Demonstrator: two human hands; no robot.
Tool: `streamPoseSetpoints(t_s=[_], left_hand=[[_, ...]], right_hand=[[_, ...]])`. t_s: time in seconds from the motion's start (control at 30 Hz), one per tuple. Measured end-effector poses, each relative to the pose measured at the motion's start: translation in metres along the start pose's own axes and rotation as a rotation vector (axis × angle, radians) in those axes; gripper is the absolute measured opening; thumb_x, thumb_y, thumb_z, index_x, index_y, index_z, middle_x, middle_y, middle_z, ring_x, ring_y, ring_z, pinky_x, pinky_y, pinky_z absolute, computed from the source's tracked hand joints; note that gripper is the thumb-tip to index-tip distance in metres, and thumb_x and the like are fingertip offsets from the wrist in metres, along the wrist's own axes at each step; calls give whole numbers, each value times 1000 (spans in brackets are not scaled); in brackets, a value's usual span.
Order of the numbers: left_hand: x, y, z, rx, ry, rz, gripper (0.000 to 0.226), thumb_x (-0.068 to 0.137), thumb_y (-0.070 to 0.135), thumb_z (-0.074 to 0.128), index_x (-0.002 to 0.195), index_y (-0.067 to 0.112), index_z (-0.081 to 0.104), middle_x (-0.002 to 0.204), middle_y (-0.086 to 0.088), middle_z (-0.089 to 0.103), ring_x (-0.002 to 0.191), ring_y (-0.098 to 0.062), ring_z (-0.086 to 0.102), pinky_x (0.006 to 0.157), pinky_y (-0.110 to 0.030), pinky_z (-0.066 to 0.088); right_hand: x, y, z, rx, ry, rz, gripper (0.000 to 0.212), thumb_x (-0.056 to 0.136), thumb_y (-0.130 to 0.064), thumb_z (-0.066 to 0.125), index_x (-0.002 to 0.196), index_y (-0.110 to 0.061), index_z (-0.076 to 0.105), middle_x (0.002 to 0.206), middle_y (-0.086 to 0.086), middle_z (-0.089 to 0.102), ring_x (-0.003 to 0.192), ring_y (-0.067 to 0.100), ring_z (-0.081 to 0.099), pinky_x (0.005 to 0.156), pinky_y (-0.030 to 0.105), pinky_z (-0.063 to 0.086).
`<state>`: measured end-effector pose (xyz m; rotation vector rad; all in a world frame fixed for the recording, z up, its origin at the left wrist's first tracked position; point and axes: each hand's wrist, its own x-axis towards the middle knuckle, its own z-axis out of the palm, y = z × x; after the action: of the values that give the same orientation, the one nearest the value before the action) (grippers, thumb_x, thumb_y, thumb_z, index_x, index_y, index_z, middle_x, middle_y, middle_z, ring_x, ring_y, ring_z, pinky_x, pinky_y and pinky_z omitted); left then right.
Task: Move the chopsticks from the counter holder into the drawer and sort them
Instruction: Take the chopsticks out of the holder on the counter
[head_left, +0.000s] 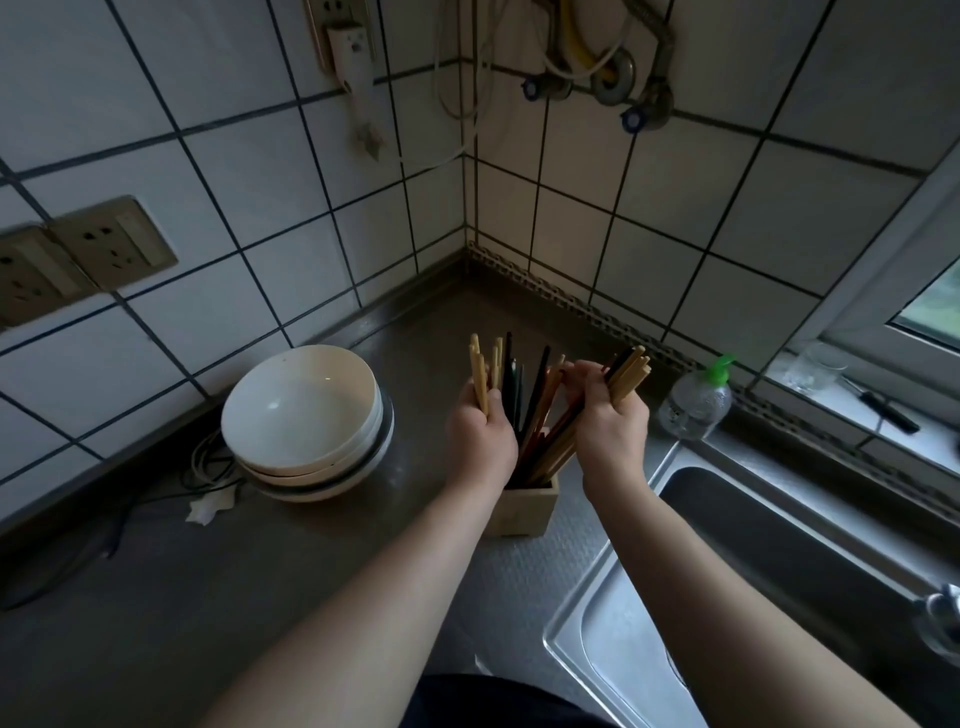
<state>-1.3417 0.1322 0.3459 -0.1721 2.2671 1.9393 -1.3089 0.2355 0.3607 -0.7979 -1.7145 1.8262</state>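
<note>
1. A steel sink (779, 571) sits at the right of the grey tabletop (260, 597).
2. A small wood holder (524, 506) stands on the tabletop, just left of the sink.
3. Dark and brown chopsticks (540, 415) lean in the holder.
4. The left hand (480, 431) grips a few pale sticks (480, 374) above the holder.
5. The right hand (610, 421) grips another bunch (628, 371), tipped to the right.
6. The hands are apart, with the holder's chopsticks between them.
7. White bowls (306, 410) are stacked at the left.
8. A clear bottle (696, 400) stands at the right.

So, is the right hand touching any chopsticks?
Touching. The head view shows the right hand with fingers curled round a bundle of chopsticks, whose ends stick out above the fist.
</note>
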Motion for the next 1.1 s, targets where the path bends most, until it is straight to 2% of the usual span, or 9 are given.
streamPoseSetpoints(t_s=[0.1,0.17,0.23,0.37,0.7,0.8,0.93,1.0,1.1], left_hand=[[-6,13,-5,-76,10,94,33,103,17,44,135,20,54,115,13,58,109,0,53,85,-10,42],[-9,19,-10,-105,5,138,35,103,13,43,137,18,52,123,13,57,115,4,50,78,-1,42],[-11,24,-16,-126,5,182,36,103,12,44,138,18,51,131,12,57,120,4,50,80,2,41],[-22,37,-28,-144,13,297,37,103,11,44,139,16,50,134,9,56,119,6,49,85,2,39],[-67,63,-64,-169,-33,555,40,104,12,40,144,13,46,142,5,53,130,3,47,99,-5,37],[-87,71,-77,-188,-110,618,40,104,9,40,144,10,45,142,3,53,130,2,47,103,-11,38],[-112,67,-93,-182,-273,640,39,104,7,40,141,10,48,137,10,54,130,3,47,105,-13,39],[-124,57,-98,-168,-348,630,37,103,6,41,139,10,52,134,17,53,129,7,45,104,-12,38],[-145,37,-103,-152,-469,569,36,104,8,42,135,18,56,135,20,53,128,11,44,100,-6,37]], right_hand=[[1,-14,-6,35,19,-41,25,100,-23,46,104,-14,69,101,-2,73,97,10,69,91,32,54],[-1,-25,-11,45,36,-91,27,100,-24,45,104,-13,69,102,-3,73,98,9,68,93,31,54],[-4,-37,-16,100,40,-122,27,101,-23,45,104,-11,68,102,-1,72,97,8,69,93,29,54],[-13,-61,-26,191,47,-207,22,101,-18,45,99,-14,67,104,4,73,99,12,69,95,30,54],[-73,-110,-52,338,96,-407,24,101,-14,44,106,-2,64,106,13,72,102,25,69,99,42,51],[-103,-116,-62,332,118,-473,23,101,-14,44,105,-5,64,107,16,71,105,27,68,99,42,51],[-145,-109,-73,319,170,-526,22,98,-16,45,101,-11,67,102,11,73,103,33,68,97,51,51],[-170,-102,-79,275,218,-526,23,99,-16,46,99,-16,69,98,6,75,95,30,69,91,46,54],[-208,-87,-88,233,311,-473,22,100,-10,45,106,-4,66,92,0,76,87,20,71,76,30,58]])
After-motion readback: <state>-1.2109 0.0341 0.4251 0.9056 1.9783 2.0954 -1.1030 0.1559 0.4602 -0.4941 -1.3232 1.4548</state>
